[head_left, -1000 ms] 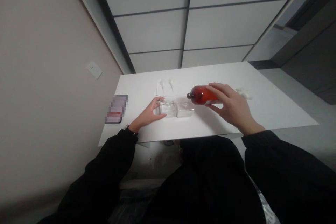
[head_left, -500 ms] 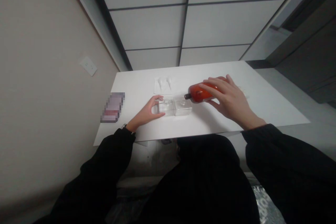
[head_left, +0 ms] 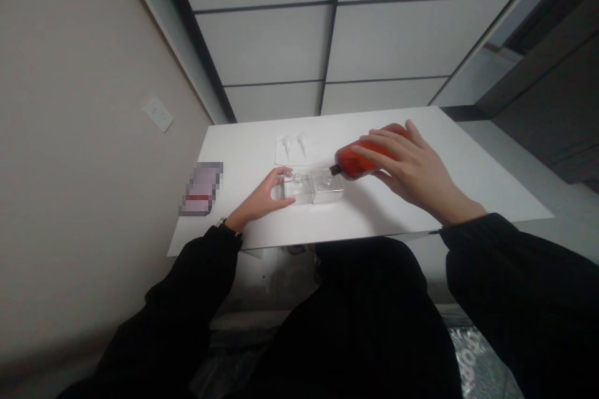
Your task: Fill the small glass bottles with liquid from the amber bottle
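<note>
My right hand [head_left: 414, 171] is wrapped round an orange-red bottle [head_left: 353, 162], tilted with its narrow dark neck low and to the left. That neck is at the round opening of a clear square-sided bottle [head_left: 328, 192]; whether liquid flows is too small to tell. A second clear square-sided bottle [head_left: 297, 192] stands against it on the left. Around this left one, thumb in front and fingers behind, my left hand [head_left: 262, 201] is closed. Behind them, two white pump tops [head_left: 303, 143] lie on a thin white sheet [head_left: 281, 159].
The white table [head_left: 374, 215] ends just in front of my body. A blurred-out pinkish rectangular item [head_left: 202, 190] lies at its left side. Beige wall [head_left: 93, 137] borders the left, with a socket [head_left: 158, 114] on it. White panelled doors [head_left: 271, 43] stand behind.
The orange-red bottle has tipped more steeply, its base end rising as my right hand lifts. My left hand and the two clear bottles hold their places.
</note>
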Motion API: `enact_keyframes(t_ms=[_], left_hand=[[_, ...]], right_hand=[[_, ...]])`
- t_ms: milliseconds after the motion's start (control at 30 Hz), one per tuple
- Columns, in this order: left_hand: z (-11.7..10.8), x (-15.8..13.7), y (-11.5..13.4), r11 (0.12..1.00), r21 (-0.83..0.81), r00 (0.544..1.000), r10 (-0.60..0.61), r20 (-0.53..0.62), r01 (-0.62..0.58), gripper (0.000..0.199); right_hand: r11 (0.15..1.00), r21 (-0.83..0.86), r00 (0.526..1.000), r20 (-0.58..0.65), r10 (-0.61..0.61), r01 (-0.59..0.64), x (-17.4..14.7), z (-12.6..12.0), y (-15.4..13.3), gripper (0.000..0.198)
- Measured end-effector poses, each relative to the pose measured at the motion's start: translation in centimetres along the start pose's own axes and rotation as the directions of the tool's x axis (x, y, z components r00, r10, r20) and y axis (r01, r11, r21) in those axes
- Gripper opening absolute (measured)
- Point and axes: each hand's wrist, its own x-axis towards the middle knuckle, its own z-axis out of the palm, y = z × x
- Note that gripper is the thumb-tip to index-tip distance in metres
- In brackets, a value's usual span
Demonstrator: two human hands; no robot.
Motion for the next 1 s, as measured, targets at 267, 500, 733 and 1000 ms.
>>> enact_keyframes(t_ms=[267, 500, 733, 1000], left_hand=[[-0.1, 0.0, -0.2, 1.000, 0.007, 1.000, 0.023, 0.006, -0.023, 0.066], [-0.1, 0.1, -1.0, 0.998, 0.013, 0.998, 0.056, 0.004, -0.056, 0.065], [-0.2, 0.1, -1.2, 0.997, 0.018, 0.998, 0.070, 0.004, -0.070, 0.064], [-0.2, 0.4, -3.2, 0.993, -0.030, 0.993, 0.109, -0.046, -0.111, 0.087]], right_hand=[[0.994, -0.082, 0.997, 0.017, -0.077, 0.078, 0.4, -0.5, 0.0, 0.058], [0.974, -0.161, 0.988, 0.017, -0.156, 0.157, 0.9, -1.1, -0.4, 0.066], [0.970, -0.154, 0.982, 0.067, -0.178, 0.187, 1.5, -1.6, -0.8, 0.066], [0.963, -0.141, 0.972, 0.080, -0.220, 0.229, 2.2, -2.5, -1.2, 0.063]])
